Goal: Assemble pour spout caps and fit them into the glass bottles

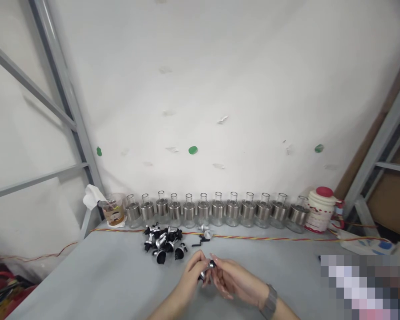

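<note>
My left hand (pixel 190 276) and my right hand (pixel 237 279) meet low in the middle of the head view, above the grey table. Between their fingers is a silver and black pourer spout (pixel 202 276), partly hidden. My left hand grips its silver body, while the fingertips of my right hand pinch the black part at its upper end. Just beyond my left hand lies a pile of similar pourer spouts (pixel 161 241) with black stoppers. A clear and white piece (pixel 207 234) and a thin black crank-shaped piece (pixel 200 242) rest farther back.
Several glass bottles (pixel 218 212) with steel sleeves stand in a row along the wall. A cup of amber drink (pixel 115 212) is at the left end, a white jar with a red lid (pixel 321 211) at the right. A twisted cord (pixel 263 238) crosses the table (pixel 96 275).
</note>
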A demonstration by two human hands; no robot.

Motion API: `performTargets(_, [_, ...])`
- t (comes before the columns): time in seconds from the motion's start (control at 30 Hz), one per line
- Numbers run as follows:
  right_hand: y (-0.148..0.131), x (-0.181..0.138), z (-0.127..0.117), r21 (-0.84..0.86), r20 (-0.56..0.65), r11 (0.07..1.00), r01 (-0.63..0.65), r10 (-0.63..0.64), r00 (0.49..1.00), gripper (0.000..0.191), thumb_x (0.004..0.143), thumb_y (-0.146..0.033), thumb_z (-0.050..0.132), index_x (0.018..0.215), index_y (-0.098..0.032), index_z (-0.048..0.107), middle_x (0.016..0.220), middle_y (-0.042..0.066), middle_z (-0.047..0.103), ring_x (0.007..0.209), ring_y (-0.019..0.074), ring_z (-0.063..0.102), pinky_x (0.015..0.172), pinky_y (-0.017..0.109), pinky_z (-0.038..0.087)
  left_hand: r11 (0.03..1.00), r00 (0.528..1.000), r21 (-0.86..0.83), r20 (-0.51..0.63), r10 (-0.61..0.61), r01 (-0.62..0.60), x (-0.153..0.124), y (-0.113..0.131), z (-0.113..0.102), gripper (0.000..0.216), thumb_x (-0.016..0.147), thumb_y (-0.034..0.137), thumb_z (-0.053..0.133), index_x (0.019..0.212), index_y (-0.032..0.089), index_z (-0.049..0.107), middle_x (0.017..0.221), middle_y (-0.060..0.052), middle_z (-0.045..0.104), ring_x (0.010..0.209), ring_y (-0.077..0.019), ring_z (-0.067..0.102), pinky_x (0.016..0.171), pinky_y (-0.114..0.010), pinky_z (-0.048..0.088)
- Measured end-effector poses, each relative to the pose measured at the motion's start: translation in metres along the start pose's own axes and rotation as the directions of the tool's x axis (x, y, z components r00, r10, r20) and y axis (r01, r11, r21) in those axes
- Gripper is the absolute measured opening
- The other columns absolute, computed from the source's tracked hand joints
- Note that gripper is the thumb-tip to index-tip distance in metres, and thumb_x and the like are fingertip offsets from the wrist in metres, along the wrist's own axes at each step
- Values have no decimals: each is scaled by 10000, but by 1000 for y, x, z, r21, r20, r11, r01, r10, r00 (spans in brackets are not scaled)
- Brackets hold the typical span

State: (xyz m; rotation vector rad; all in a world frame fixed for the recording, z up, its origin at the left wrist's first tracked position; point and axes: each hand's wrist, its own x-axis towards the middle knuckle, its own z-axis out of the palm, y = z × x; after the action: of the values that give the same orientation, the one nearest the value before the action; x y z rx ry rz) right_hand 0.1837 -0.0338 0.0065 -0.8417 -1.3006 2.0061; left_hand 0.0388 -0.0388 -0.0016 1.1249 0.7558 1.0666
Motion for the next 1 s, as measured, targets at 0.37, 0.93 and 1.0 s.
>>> performTargets(0.37, [8,3,-1,174,-18,972,159,-159,987,325,681,-443,649,613,-134,575,421,-54,456,359,40,315,368,194,187,999,999,24,18,-33,32,4,-11,-2,322,706,476,509,582,205,388,413,79,453,367,-73,367,421,-207,260])
performTargets(0.93, [-3,-27,-27,-676,-281,728,112,-396,874,219,632,-430,668,629,-222,601,659,19,607,619,166,540,611,288,414,223,965,974,-24,261,-36,4,0,-31,169,745,199,441,881,181,539,932,-71,527,926,-233,472,822,-338,341])
performTargets(1.0, [-16,-70,-47,-804,-363,590,77,-589,722,177,678,-392,648,809,-274,635,891,53,617,852,229,542,787,354,407,220,963,974,-3,271,-58,4,-1,-31,170,769,216,424,882,188,548,938,-74,531,919,-230,485,823,-337,351])
